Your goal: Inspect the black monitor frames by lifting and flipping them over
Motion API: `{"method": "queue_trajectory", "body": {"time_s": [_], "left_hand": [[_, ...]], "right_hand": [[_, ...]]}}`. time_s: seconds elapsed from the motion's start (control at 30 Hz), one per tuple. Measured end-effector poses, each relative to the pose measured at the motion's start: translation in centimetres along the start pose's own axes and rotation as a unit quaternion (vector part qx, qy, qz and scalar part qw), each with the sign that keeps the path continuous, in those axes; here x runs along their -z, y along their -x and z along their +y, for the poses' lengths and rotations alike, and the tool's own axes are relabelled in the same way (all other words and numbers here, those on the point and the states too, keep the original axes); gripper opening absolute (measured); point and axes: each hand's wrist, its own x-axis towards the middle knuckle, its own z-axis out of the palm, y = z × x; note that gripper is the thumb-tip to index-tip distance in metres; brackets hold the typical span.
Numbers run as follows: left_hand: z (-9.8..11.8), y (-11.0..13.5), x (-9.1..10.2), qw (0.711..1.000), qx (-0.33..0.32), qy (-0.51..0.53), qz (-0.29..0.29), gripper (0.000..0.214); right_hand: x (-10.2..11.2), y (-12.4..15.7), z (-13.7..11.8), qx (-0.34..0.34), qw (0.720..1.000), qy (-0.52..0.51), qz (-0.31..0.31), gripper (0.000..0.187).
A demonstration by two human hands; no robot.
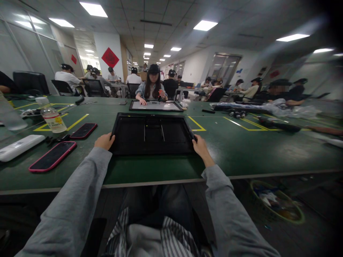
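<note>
Both hands grip a wide black monitor housing [128,134] by its two short sides. It is a shallow rectangular shell with a raised rim, and two thin bright strips run across its middle. My left hand [105,141] wraps around the left edge, thumb on top. On the right edge, the fingers of my right hand [200,145] are closed in the same way. The housing is just above or on the green table [160,169]; I cannot tell which. The undersides of both hands' fingers are hidden.
Left of me lie two red-edged phones [53,156], a white power bank [21,147] and a drink bottle [52,116]. Across the table a person [152,85] works over another panel [157,105]. Plastic wrap [281,107] and a power tool [280,124] lie right; a basket [277,201] stands below.
</note>
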Motion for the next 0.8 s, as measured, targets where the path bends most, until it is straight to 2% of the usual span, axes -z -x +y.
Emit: {"method": "queue_trajectory", "body": {"time_s": [0.07, 0.13, 0.2, 0.27, 0.37, 0.5, 0.57, 0.7, 0.8], "left_hand": [[0.2, 0.3, 0.5, 0.994, -0.046, 0.042, 0.091, 0.053], [0.5, 0.8, 1.4, 0.97, -0.084, 0.095, 0.208, 0.056], [1.1, 1.7, 2.5, 0.941, -0.09, 0.136, 0.297, 0.059], [1.8, 2.6, 3.6, 0.928, -0.074, 0.153, 0.331, 0.061], [2.5, 3.3, 4.6, 0.932, -0.053, 0.151, 0.324, 0.062], [2.3, 2.5, 3.8, 0.951, -0.059, 0.105, 0.286, 0.057], [2.0, 1.8, 2.8, 0.967, -0.054, 0.075, 0.236, 0.051], [1.4, 1.1, 1.3, 0.991, -0.04, 0.021, 0.124, 0.042], [1.2, 0.8, 0.8, 0.997, -0.019, -0.015, 0.071, 0.045]], "right_hand": [[0.7, 0.1, -0.7, 0.052, 0.997, -0.001, 0.05, 0.052], [1.9, 0.5, -2.0, 0.087, 0.99, -0.001, 0.113, 0.058], [3.4, 1.2, -3.7, 0.078, 0.982, 0.007, 0.173, 0.061], [4.6, 2.0, -5.5, 0.041, 0.978, 0.025, 0.205, 0.063], [5.5, 2.6, -6.8, 0.016, 0.98, 0.035, 0.197, 0.065], [4.2, 1.8, -5.6, 0.038, 0.989, 0.039, 0.136, 0.065], [3.1, 1.3, -4.2, 0.04, 0.995, 0.034, 0.08, 0.065], [1.2, 0.8, -1.8, 0.0, 0.999, 0.028, -0.04, 0.063], [0.6, 0.9, -1.1, -0.006, 0.998, 0.027, -0.06, 0.061]]}}
